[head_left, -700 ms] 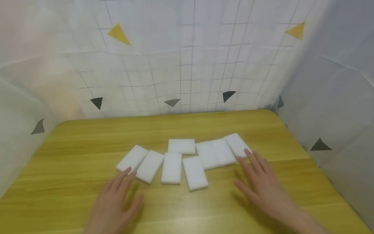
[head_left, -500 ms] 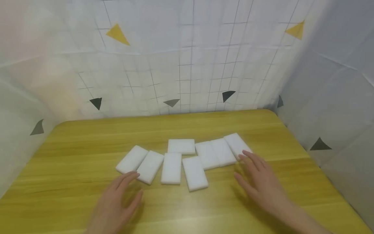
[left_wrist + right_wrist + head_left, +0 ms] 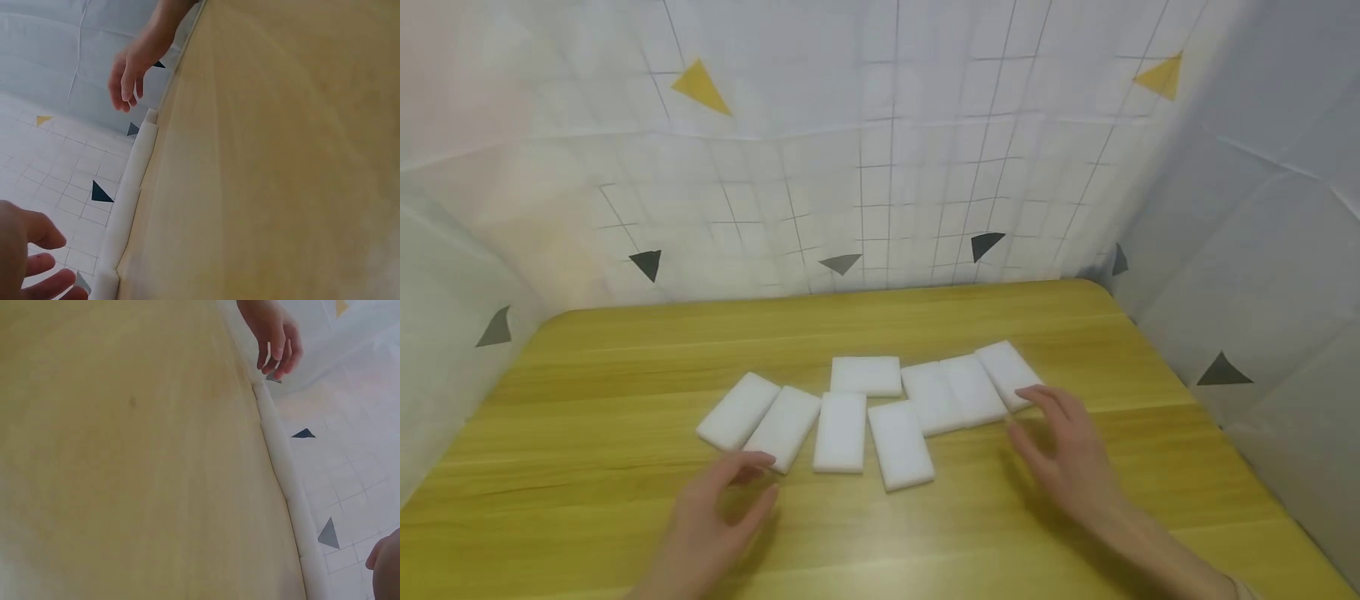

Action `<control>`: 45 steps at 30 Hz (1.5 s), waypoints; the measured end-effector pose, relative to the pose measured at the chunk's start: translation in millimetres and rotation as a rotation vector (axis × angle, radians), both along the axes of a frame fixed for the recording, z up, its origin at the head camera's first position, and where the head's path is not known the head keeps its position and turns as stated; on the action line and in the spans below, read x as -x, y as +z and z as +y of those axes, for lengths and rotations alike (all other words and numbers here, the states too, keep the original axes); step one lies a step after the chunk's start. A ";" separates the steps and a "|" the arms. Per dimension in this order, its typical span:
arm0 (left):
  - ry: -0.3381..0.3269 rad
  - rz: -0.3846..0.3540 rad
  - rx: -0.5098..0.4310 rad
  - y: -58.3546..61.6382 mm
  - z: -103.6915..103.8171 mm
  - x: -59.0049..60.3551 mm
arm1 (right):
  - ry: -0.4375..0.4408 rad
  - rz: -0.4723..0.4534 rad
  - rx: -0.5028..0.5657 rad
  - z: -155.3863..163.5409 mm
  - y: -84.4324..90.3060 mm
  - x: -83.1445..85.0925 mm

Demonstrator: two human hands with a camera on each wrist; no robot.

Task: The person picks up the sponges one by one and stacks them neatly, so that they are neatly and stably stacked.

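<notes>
Several flat white rectangular blocks, like sponges, lie on the wooden table. My left hand (image 3: 711, 504), fingers loosely bent and thumb apart, is just in front of a tilted white block (image 3: 784, 425) left of the middle. My right hand (image 3: 1071, 458) has its fingertips near the lower corner of the rightmost white block (image 3: 1006, 373); whether they touch it I cannot tell. Neither hand holds anything. In the left wrist view the left hand (image 3: 37, 256) shows bent fingers. The right wrist view shows only a part of the right hand (image 3: 389, 569) at its edge.
A leftmost block (image 3: 739, 410), an upright one (image 3: 840, 433), a sideways one (image 3: 867, 376) and a front one (image 3: 901, 446) share the wooden table (image 3: 625, 350). White cloth (image 3: 805, 183) with grid lines and triangles hangs behind, with cloth at both sides.
Both hands have bent their fingers further. The left fingertips have moved right and towards me, off the leftmost block; the right hand has drawn slightly back. The blocks have not moved.
</notes>
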State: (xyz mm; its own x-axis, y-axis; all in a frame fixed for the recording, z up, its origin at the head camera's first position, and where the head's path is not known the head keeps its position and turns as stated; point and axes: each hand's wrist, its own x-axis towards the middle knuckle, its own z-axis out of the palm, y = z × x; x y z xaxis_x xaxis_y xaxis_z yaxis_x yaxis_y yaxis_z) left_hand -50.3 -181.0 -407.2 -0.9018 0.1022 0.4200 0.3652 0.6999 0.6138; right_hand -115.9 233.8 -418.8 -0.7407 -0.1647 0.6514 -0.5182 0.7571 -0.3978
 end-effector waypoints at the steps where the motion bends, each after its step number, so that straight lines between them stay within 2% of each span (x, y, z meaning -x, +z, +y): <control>1: -0.008 -0.012 -0.015 -1.5 0.1 0.2 | -0.003 0.008 0.007 0.5 -1.7 1.6; 4: -0.043 -0.025 -0.076 -6.0 0.8 0.8 | -0.005 0.043 0.033 2.2 -7.4 6.5; 10: -0.103 -0.003 -0.214 -13.4 4.1 3.1 | -0.037 0.081 0.056 7.1 -16.0 20.8; 15: -0.133 -0.005 -0.254 -18.4 7.2 5.1 | -0.068 0.089 0.049 12.3 -19.8 32.5; 20: -0.164 0.000 -0.273 -22.2 10.1 5.5 | -0.093 0.049 0.052 16.2 -21.7 36.7; 28: -0.161 0.004 -0.272 -26.5 15.1 3.6 | -0.124 -0.011 0.043 17.7 -25.0 36.4; 34: -0.194 0.016 -0.275 -30.0 18.2 3.4 | -0.165 -0.053 0.044 17.8 -26.0 36.4; 45: -0.262 -0.036 -0.264 -31.0 22.1 -0.8 | -0.222 -0.181 0.036 17.1 -25.0 32.6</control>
State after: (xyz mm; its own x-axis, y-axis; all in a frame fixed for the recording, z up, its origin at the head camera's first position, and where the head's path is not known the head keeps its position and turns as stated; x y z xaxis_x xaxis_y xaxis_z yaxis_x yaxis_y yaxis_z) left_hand -49.5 -158.9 -438.2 -0.8742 0.2235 0.4311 0.4856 0.4015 0.7766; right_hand -148.4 251.0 -443.8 -0.8607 0.0357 0.5079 -0.2592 0.8279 -0.4975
